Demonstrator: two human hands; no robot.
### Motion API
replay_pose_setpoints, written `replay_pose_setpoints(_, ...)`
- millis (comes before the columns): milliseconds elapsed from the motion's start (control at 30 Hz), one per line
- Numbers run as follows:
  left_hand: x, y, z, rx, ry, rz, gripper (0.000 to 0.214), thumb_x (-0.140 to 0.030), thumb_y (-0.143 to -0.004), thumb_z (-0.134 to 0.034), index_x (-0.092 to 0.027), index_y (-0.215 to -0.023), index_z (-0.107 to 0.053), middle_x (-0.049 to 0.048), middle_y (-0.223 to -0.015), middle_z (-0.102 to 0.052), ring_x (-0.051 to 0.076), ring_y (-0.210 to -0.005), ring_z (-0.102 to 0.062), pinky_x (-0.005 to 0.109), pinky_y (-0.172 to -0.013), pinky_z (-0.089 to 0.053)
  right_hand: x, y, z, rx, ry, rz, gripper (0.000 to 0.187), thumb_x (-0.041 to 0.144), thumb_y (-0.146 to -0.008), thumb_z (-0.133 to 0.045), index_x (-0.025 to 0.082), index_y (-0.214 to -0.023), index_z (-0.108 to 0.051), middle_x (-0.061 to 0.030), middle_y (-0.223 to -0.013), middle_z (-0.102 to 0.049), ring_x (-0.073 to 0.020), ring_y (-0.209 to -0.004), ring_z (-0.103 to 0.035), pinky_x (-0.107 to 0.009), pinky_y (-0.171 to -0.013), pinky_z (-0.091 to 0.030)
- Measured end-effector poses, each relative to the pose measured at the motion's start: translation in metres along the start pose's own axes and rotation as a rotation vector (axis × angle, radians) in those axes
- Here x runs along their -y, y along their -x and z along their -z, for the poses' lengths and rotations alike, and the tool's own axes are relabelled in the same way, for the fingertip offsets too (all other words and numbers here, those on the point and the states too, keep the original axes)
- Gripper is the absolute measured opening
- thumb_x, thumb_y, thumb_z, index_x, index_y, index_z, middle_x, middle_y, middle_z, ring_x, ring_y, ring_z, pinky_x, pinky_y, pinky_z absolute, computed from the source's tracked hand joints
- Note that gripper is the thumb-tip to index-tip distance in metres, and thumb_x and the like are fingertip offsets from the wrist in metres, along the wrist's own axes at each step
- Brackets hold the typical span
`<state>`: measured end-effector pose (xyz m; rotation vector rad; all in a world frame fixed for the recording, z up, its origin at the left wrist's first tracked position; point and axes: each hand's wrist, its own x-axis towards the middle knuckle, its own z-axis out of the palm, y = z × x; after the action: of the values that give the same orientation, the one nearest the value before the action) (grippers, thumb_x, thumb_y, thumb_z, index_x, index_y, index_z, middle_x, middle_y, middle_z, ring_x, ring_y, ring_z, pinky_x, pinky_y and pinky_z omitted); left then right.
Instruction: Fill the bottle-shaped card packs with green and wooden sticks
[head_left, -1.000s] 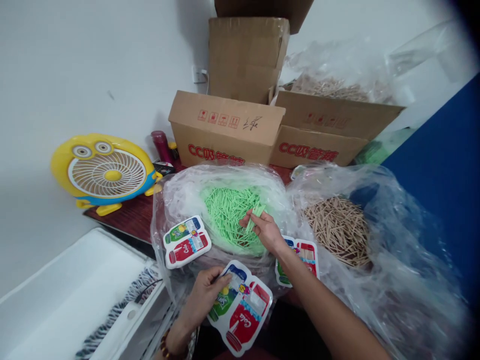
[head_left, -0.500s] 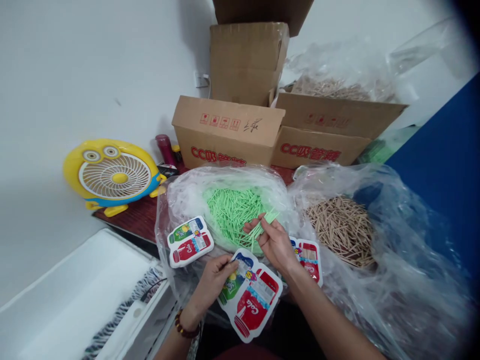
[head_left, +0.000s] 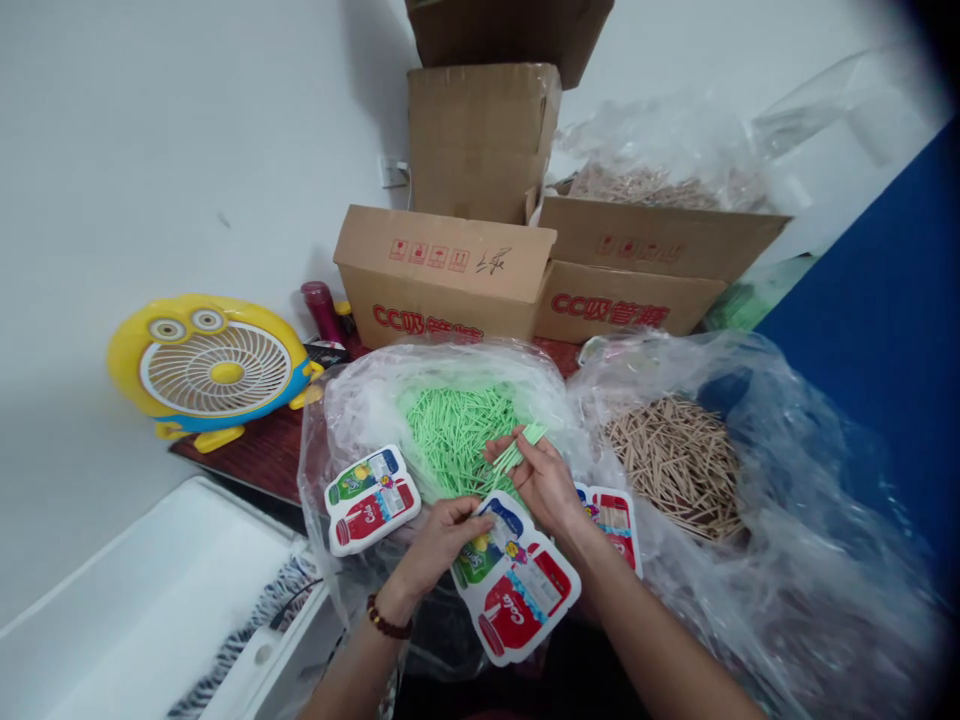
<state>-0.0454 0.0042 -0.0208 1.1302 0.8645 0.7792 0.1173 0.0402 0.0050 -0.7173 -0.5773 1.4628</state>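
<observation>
My left hand grips the upper left edge of a bottle-shaped blister pack printed with Cola and a green drink. My right hand pinches a small bundle of green sticks just above that pack. Behind both hands a clear plastic bag holds a heap of green sticks. A second printed pack leans on the bag's left side. A third pack lies to the right of my right wrist.
A bag of tan sticks lies to the right. Cardboard boxes stand at the back against the wall. A yellow cartoon desk fan sits at the left. A white tray is at the lower left, a blue panel on the right.
My right hand lifted a bundle of green sticks out of the heap and drew it back toward the pack. My left hand slid up the pack's edge.
</observation>
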Motion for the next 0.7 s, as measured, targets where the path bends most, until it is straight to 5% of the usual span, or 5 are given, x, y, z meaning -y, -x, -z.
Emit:
replay_pose_setpoints(367,-0.003,-0.015,0.011,-0.027,-0.025,-0.033,0.027,-0.04,-0.078,-0.068,-0.014,-0.075,-0.064,-0.0009,-0.065,-0.058,0.011,-0.057,-0.05,0.021,-0.055,-0.038,-0.021,0.005,0.007,0.022,0.18,-0.273,0.035,0.039,-0.063,-0.079,0.02,-0.087,-0.062,-0.0029,-0.078,-0.073,-0.0187,-0.065,-0.068,-0.027,-0.058,-0.049)
replay_pose_setpoints(567,-0.004,-0.013,0.006,-0.037,-0.022,-0.016,0.028,-0.041,-0.075,-0.069,-0.014,-0.069,-0.064,0.0007,-0.069,-0.06,0.012,-0.061,-0.053,0.022,-0.059,-0.042,-0.027,0.0,0.012,0.003,0.146,-0.235,0.039,0.04,-0.058,-0.081,0.019,-0.087,-0.065,-0.0009,-0.069,-0.07,-0.0177,-0.063,-0.066,-0.026,-0.058,-0.049)
replay_pose_setpoints(700,-0.005,0.001,0.015,-0.079,-0.042,-0.108,0.023,-0.036,-0.078,-0.067,-0.014,-0.071,-0.067,0.0048,-0.093,-0.062,0.016,-0.08,-0.057,0.023,-0.069,-0.045,-0.027,0.006,0.021,-0.011,0.266,0.0,0.029,0.042,-0.069,-0.074,0.021,-0.087,-0.066,0.0016,-0.07,-0.067,-0.0165,-0.071,-0.064,-0.028,-0.069,-0.049)
